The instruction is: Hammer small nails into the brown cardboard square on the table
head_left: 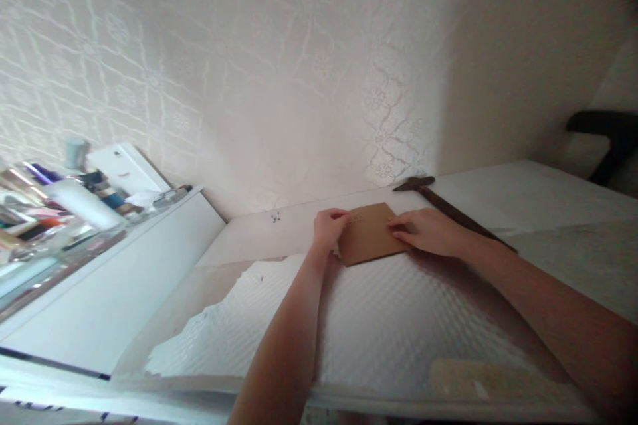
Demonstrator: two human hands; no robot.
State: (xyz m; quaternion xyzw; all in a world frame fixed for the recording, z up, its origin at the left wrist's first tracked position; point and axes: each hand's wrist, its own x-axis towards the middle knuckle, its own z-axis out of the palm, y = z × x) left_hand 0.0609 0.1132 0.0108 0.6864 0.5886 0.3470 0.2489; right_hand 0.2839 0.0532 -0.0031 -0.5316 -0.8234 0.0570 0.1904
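A small brown board [371, 239], flat and roughly square, is held between my two hands over the white table. Near its upper left corner is a cluster of small dark marks, too fine to make out. My left hand [329, 229] pinches the board's left edge. On the opposite side, the thumb and fingers of my right hand [423, 229] grip the right edge. Behind my right forearm lies a hammer [438, 202], its head toward the wall and its handle partly hidden by the arm. Several tiny dark pieces [276, 216] lie on the table left of my left hand.
A torn sheet of white textured covering [224, 325] spreads over the table's front, with one small dark bit [261, 277] on it. At left stands a white cabinet [114, 292] topped with cluttered bottles and a white box [127, 172]. A patterned wall [299, 80] rises behind; a black armrest-like shape [601, 123] is at right.
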